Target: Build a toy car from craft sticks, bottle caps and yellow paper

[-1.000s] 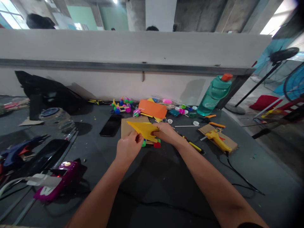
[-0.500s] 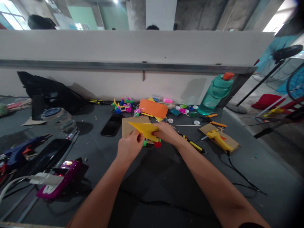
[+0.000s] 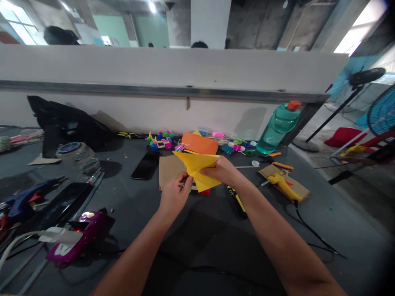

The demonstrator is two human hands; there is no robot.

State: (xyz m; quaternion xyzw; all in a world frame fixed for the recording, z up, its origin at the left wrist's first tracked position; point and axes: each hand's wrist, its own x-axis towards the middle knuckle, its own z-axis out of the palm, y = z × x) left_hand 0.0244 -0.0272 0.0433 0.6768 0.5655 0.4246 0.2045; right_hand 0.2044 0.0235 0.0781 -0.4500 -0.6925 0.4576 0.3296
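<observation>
our left hand [image 3: 175, 195] pinches the lower edge of a folded yellow paper [image 3: 197, 166] between thumb and fingers, and our right hand [image 3: 221, 171] grips its right side, fingers curled over it. the paper is held up between the two hands, above the dark table [image 3: 129, 197]. under the left hand lies a cardboard sheet [image 3: 169, 172], and a red toy piece [image 3: 205, 192] shows below the paper. beyond the hands sit an orange paper [image 3: 199, 144] and colourful toy parts [image 3: 159, 140]. left of the cardboard lies a phone [image 3: 146, 165]. right of our right hand are a yellow cutter [image 3: 237, 200], a yellow glue gun [image 3: 281, 185] and a green bottle [image 3: 277, 129].
</observation>
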